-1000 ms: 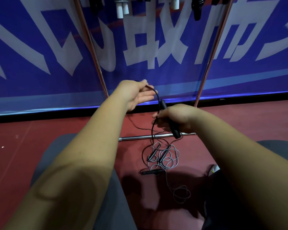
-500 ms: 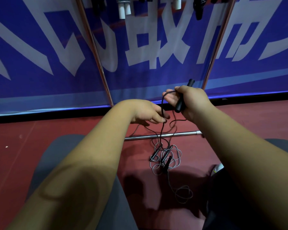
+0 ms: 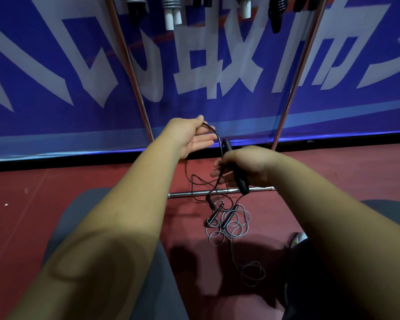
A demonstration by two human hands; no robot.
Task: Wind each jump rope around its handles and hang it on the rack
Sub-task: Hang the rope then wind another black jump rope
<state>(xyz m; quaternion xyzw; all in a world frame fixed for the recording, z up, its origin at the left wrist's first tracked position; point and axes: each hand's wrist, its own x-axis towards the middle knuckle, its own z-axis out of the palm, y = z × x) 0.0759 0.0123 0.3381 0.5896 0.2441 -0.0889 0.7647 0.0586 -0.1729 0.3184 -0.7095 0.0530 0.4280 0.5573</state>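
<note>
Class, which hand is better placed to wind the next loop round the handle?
Probably the left hand: it pinches the thin black cord above the black cylindrical handle, free to circle; the right hand grips that handle.

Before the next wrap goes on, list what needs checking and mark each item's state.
1. Grip of right hand on black handle: ok.
2. Pinch of left hand on black cord: ok.
3. Cord taut between the hands: not ok, it bows.
4. Trailing slack free of grey rope on the floor: cannot tell, they overlap.
5. Free spot on the rack: cannot tell, its top is cut off.
</note>
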